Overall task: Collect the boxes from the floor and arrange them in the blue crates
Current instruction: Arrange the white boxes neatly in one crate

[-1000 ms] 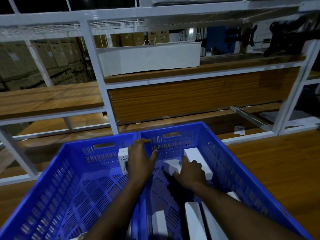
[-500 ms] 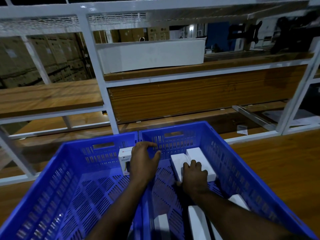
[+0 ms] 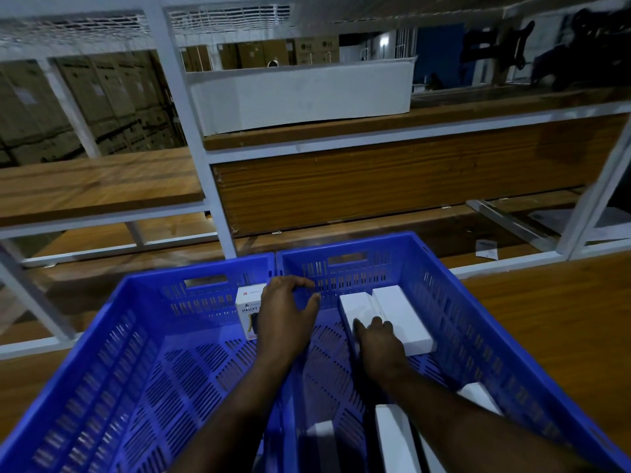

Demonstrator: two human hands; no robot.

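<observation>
Two blue crates stand side by side, the left crate [image 3: 112, 353] and the right crate [image 3: 454, 322]. A white box printed "HALLEY" [image 3: 247, 307] stands upright in the left crate's far right corner. My left hand [image 3: 283, 319] hovers over the rims where the crates meet, right beside that box, fingers loosely bent and holding nothing. Two long white boxes [image 3: 399, 315] lie flat together at the far end of the right crate. My right hand [image 3: 379, 343] rests its fingers on their near ends. More white boxes [image 3: 396, 438] lie under my right forearm.
A white metal rack [image 3: 194, 138] with wooden shelves stands just behind the crates, and a long white carton [image 3: 300, 93] sits on one shelf. Wooden floor [image 3: 546, 319] lies to the right. A small white card [image 3: 486, 249] lies by the rack's base.
The white box under my right hand went from tilted to lying flat beside the other one. My right hand slid back toward me. My left hand barely moved.
</observation>
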